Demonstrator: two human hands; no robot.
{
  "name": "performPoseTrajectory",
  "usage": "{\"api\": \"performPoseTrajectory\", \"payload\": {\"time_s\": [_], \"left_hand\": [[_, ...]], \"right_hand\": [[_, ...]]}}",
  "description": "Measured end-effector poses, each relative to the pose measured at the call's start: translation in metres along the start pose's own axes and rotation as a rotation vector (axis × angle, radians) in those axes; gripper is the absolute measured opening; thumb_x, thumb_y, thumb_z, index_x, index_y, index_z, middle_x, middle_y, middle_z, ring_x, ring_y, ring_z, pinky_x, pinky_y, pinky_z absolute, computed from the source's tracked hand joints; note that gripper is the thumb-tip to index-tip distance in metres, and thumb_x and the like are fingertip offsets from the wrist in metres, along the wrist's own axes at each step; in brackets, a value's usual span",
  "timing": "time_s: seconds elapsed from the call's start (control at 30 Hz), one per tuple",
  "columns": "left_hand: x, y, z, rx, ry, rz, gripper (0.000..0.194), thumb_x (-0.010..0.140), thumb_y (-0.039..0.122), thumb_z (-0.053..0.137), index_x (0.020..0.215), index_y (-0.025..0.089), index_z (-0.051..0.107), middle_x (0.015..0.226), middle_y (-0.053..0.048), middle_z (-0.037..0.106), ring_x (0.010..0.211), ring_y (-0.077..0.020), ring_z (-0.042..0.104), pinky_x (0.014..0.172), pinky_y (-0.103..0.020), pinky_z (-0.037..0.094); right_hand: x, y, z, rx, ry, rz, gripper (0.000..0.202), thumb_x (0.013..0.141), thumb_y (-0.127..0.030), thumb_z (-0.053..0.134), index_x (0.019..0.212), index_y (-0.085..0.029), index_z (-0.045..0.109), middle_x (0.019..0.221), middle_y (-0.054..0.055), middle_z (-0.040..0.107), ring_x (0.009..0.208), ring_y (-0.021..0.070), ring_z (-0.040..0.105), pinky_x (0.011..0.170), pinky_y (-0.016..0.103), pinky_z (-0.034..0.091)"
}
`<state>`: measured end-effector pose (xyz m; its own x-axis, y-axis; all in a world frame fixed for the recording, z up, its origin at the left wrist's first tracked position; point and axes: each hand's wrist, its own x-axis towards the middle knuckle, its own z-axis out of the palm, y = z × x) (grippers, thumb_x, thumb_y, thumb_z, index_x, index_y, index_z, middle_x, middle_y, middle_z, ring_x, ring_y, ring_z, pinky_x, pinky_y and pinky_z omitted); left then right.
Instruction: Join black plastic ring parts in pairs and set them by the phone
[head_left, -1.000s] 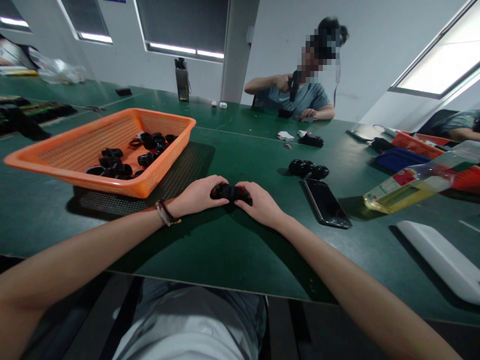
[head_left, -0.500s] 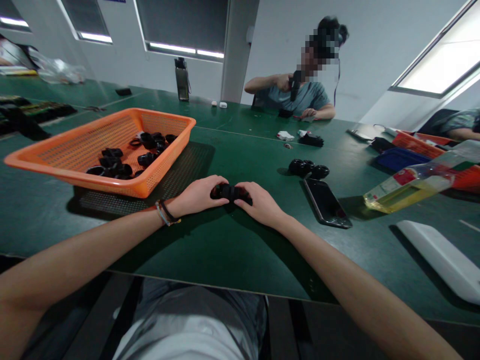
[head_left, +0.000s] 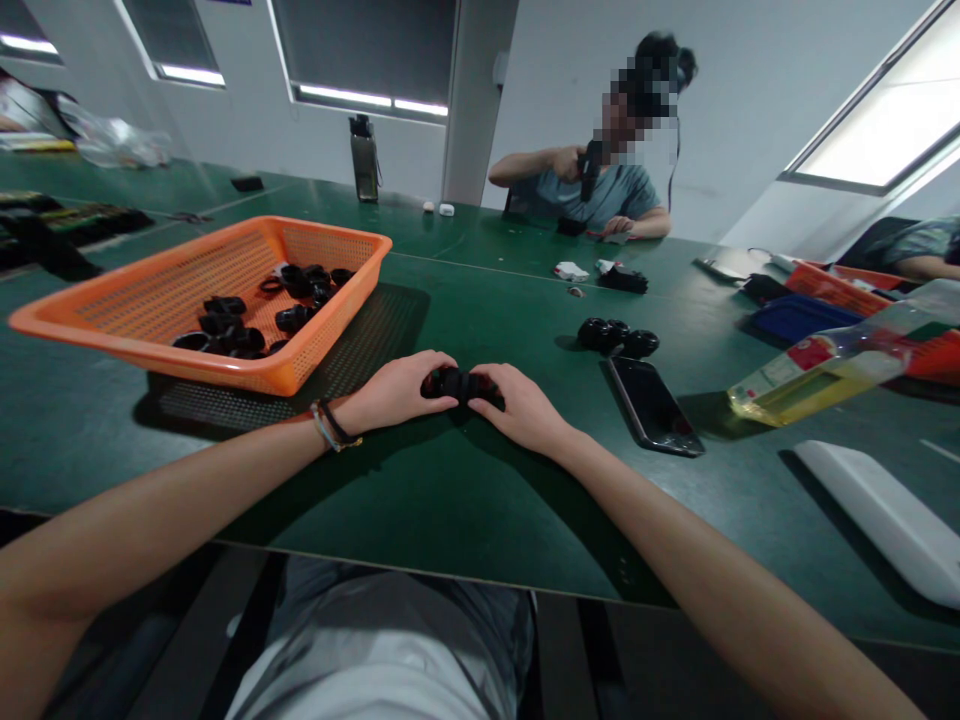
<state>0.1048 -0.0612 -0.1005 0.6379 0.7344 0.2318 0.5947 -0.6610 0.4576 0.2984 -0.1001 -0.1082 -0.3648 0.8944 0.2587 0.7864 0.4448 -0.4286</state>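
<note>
Black part (head_left: pixel 460 384), both hands closed round it (table-level)

One head-worn camera looks forward and down from the person's seat, close over the green worktop (head_left: pixel 465 500), facing a co-worker (head_left: pixel 600 190) across it

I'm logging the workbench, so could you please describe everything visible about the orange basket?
The orange basket is a shallow, rectangular tray of perforated plastic with flared walls. It rests tilted on the green table, left of the person's left hand, untouched. Loose black ring-shaped parts lie clustered in its near right portion.
</note>
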Motion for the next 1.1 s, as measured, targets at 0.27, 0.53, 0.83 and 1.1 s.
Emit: {"api": "performPoseTrajectory", "payload": {"time_s": [0.27,0.53,0.83,1.1], "left_hand": [[-0.0001,-0.0008,0.0005,0.008,0.006,0.003,0.040,0.074,0.037,0.061,0.108,0.017,0.055,0.097,-0.004,0.063,0.080,-0.0180,0.059,0.070,-0.028,0.045],[-0.0002,-0.0015,0.0013,0.013,0.015,0.012,0.039,0.074,0.036,0.061,0.108,0.017,0.055,0.096,-0.004,0.063,0.079,-0.0173,0.059,0.068,-0.027,0.044],[-0.0005,-0.0005,0.0004,0.011,0.004,0.005,0.039,0.074,0.037,0.060,0.107,0.017,0.055,0.097,-0.004,0.063,0.080,-0.0177,0.059,0.069,-0.027,0.045],[-0.0005,-0.0001,-0.0001,0.020,-0.003,0.001,0.040,0.075,0.038,0.058,0.109,0.018,0.054,0.098,-0.004,0.063,0.082,-0.0184,0.060,0.072,-0.028,0.046]], "right_hand": [[0.0004,0.0002,0.0002,-0.009,-0.001,0.002,0.029,0.079,-0.020,0.057,0.107,-0.015,0.054,0.100,0.010,0.062,0.095,0.0220,0.056,0.078,0.037,0.048],[0.0000,-0.0019,-0.0013,-0.015,-0.016,0.010,0.029,0.079,-0.020,0.057,0.108,-0.013,0.054,0.101,0.011,0.061,0.096,0.0222,0.056,0.079,0.038,0.048],[0.0001,-0.0006,-0.0009,-0.005,-0.018,0.009,0.029,0.079,-0.020,0.057,0.107,-0.015,0.053,0.100,0.011,0.061,0.097,0.0220,0.055,0.079,0.037,0.047],[0.0003,-0.0021,-0.0023,0.000,-0.023,0.012,0.028,0.080,-0.021,0.056,0.107,-0.016,0.054,0.100,0.010,0.061,0.096,0.0222,0.055,0.078,0.037,0.047]]}}
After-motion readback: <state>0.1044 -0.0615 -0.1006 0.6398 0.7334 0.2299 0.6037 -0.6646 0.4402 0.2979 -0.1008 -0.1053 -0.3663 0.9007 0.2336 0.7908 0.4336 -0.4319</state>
